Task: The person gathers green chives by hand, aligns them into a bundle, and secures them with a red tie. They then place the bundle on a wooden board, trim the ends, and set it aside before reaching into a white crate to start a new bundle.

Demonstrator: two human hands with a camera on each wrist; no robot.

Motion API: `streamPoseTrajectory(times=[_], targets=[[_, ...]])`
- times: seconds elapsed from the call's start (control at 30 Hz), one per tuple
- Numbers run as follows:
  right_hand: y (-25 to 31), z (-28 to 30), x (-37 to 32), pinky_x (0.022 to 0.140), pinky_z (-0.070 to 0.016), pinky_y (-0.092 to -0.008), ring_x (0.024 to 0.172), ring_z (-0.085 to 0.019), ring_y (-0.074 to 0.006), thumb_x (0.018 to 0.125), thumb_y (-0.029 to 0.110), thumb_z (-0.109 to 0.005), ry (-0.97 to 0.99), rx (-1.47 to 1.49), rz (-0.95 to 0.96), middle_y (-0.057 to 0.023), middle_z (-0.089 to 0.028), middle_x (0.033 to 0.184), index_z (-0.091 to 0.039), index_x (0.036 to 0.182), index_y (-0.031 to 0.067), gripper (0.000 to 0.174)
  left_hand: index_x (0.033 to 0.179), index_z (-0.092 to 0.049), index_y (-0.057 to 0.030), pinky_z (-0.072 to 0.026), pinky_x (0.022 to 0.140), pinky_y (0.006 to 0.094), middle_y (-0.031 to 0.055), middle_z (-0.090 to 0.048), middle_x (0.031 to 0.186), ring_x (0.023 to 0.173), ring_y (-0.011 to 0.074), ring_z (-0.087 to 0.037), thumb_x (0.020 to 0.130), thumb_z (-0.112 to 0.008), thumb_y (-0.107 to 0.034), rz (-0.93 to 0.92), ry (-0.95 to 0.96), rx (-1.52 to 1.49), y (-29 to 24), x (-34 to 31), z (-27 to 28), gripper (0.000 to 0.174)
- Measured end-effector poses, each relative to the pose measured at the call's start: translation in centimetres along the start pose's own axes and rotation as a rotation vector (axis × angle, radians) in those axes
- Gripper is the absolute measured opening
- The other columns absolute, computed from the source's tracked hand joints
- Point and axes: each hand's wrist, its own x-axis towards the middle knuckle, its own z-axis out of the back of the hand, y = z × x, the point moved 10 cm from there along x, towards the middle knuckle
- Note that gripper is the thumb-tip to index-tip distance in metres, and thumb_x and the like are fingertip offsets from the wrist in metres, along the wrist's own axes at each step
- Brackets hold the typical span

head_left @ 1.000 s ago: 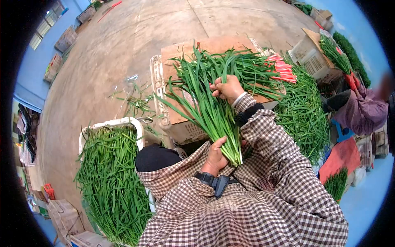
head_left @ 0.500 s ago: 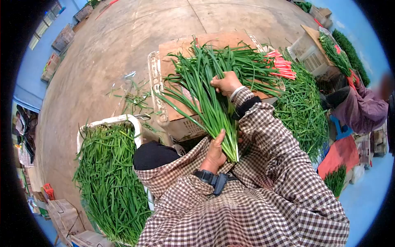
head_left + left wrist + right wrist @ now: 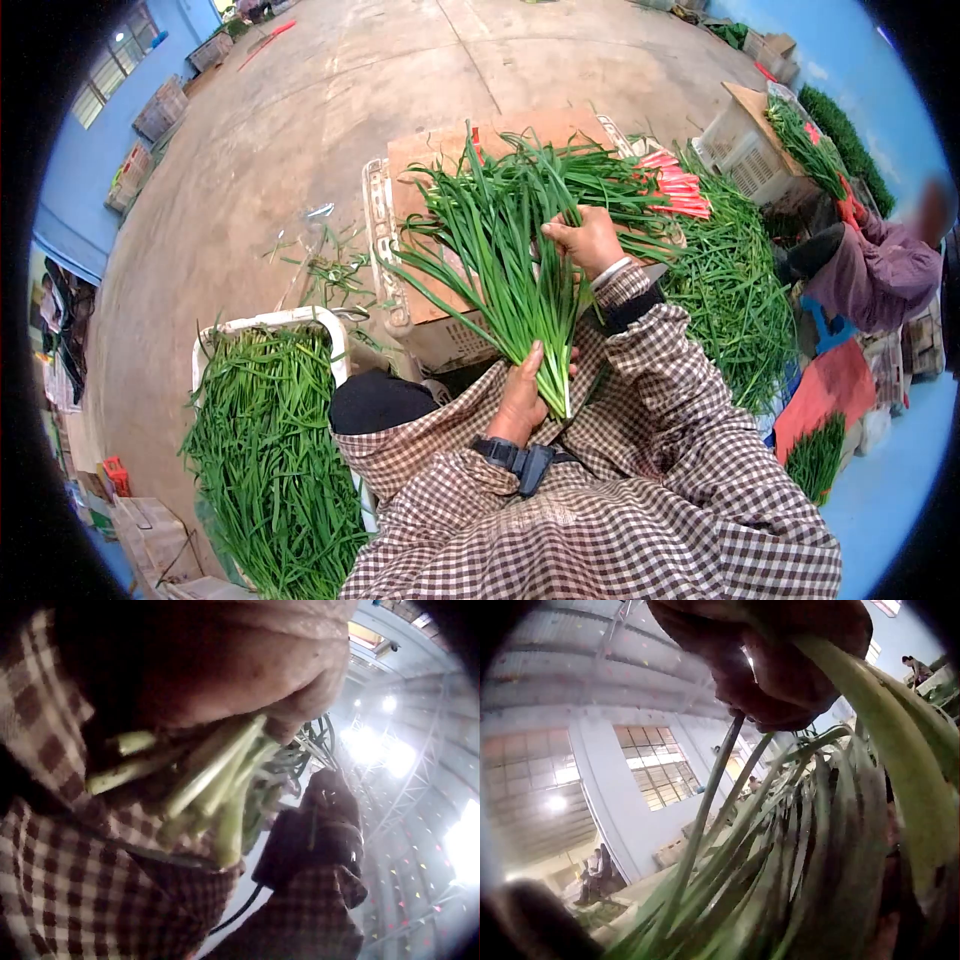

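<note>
A loose bunch of garlic chives (image 3: 500, 270) leans from the lap up over the board, pale stem ends toward the body. Low on the bunch, my left hand (image 3: 522, 400) grips the stems, thumb along the front. In the left wrist view, cut stem ends (image 3: 214, 791) stick out below that hand. My right hand (image 3: 590, 242) is at the bunch's right side, pinching a few leaves between thumb and curled fingers. Long leaves (image 3: 772, 855) hang beneath it in the right wrist view. More chives lie on the board (image 3: 430, 290), with a pile of red-banded stem ends (image 3: 675, 185) at its right.
A white crate (image 3: 270, 318) heaped with chives stands at the left. Another large heap of chives (image 3: 735, 290) lies right of the board. Farther right, a person in a purple top (image 3: 880, 270) sits beside a white crate (image 3: 750, 150). Leaf scraps (image 3: 340, 275) litter the floor.
My right hand has moved to the right, away from the middle of the bunch, with leaves between its fingers. The left hand keeps its grip low on the stems. The head view has tilted slightly.
</note>
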Motion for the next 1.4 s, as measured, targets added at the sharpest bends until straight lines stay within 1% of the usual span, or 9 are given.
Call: streamPoseTrajectory(times=[0.17,0.37,0.47,0.6,0.8,1.0,1.13,1.2,1.4], targets=[[-1.2,0.6,0.1,0.043,-0.0376,-0.025,0.047,-0.048,-0.008,0.073,0.005,-0.069,-0.051,0.035,0.016,-0.0015,-0.055,0.056,-0.06,0.069,-0.0014,0.013,0.115,-0.051,0.0005,-0.0536,0.063,0.0294,0.0175,-0.063,0.098,0.075,0.0205,-0.062,0.092,-0.05,-0.033,-0.017,-0.043,0.056,-0.2,-0.1,0.2,0.041],[-2.6,-0.8,-1.5,0.036,-0.0329,-0.0192,0.049,-0.052,-0.0076,0.084,0.007,-0.06,0.096,0.412,-0.257,-0.0053,-0.061,0.071,-0.052,0.093,0.0019,0.014,0.117,-0.046,-0.0027,-0.0553,0.059,0.0303,0.0154,-0.062,0.099,0.076,0.0196,-0.062,0.094,-0.043,-0.039,-0.006,-0.026,0.085,-0.1,0.0,0.0,0.043],[-2.8,-2.1,-2.3,0.04,-0.0339,-0.0171,0.055,-0.053,-0.0063,0.085,0.009,-0.059,0.235,0.489,-0.279,-0.006,-0.062,0.079,-0.052,0.093,0.0047,0.011,0.117,-0.046,-0.0023,-0.0547,0.059,0.0309,0.0158,-0.062,0.099,0.075,0.0203,-0.062,0.094,-0.042,-0.038,-0.009,-0.019,0.08,-0.2,0.2,0.0,0.042],[-3.6,-3.6,-3.6,0.042,-0.0339,-0.0171,0.057,-0.053,-0.0052,0.086,0.014,-0.059,0.319,0.344,-0.317,-0.0043,-0.064,0.081,-0.056,0.096,0.0056,0.014,0.115,-0.047,-0.0011,-0.0539,0.058,0.032,0.0165,-0.062,0.098,0.074,0.0214,-0.062,0.094,-0.042,-0.036,-0.02,-0.02,0.068,0.0,0.5,0.5,0.041],[-1.8,-2.6,-4.3,0.043,-0.0354,-0.0178,0.056,-0.054,-0.0068,0.086,0.016,-0.06,0.279,0.302,-0.245,-0.0058,-0.065,0.079,-0.056,0.09,0.004,0.013,0.117,-0.047,-0.0005,-0.0556,0.056,0.0314,0.0174,-0.062,0.101,0.075,0.0212,-0.063,0.095,-0.042,-0.03,-0.027,-0.019,0.046,-0.4,0.1,0.2,0.038],[2.8,-1.2,-6.7,0.045,-0.039,-0.0196,0.054,-0.056,-0.0076,0.084,0.012,-0.061,0.191,0.369,-0.034,-0.007,-0.065,0.074,-0.061,0.085,0.0002,0.012,0.119,-0.046,-0.0009,-0.0559,0.053,0.0299,0.0172,-0.062,0.098,0.073,0.021,-0.064,0.095,-0.042,-0.03,-0.033,-0.067,0.106,-0.5,0.1,0.9,0.038],[6.8,3.6,-7.2,0.047,-0.0395,-0.0179,0.057,-0.055,-0.0069,0.088,0.017,-0.056,0.021,0.427,0.008,-0.0046,-0.065,0.077,-0.061,0.092,0.0021,0.016,0.12,-0.046,-0.0001,-0.0562,0.057,0.0292,0.0165,-0.061,0.101,0.076,0.0211,-0.064,0.095,-0.042,-0.031,-0.002,0.002,0.076,-0.3,0.1,0.3,0.04],[5.6,7.1,-5.5,0.046,-0.0383,-0.0172,0.058,-0.054,-0.0062,0.09,0.02,-0.055,-0.118,0.477,0.042,-0.0024,-0.063,0.076,-0.06,0.097,0.0041,0.018,0.123,-0.044,0.0012,-0.0562,0.067,0.0328,0.0179,-0.059,0.106,0.082,0.0241,-0.064,0.096,-0.039,-0.034,0.015,0.059,0.018,0.0,0.2,0.0,0.045],[5.9,7.7,-4.4,0.053,-0.0453,-0.0271,0.061,-0.054,-0.015,0.092,0.014,-0.05,-0.067,0.819,0.158,-0.003,-0.052,0.068,-0.05,0.099,0.0027,0.014,0.128,-0.042,0.0002,-0.05,0.085,0.0428,0.0182,-0.056,0.115,0.101,0.0303,-0.058,0.096,-0.033,-0.038,0.024,0.109,-0.068,0.1,-0.1,-0.9,0.05]])
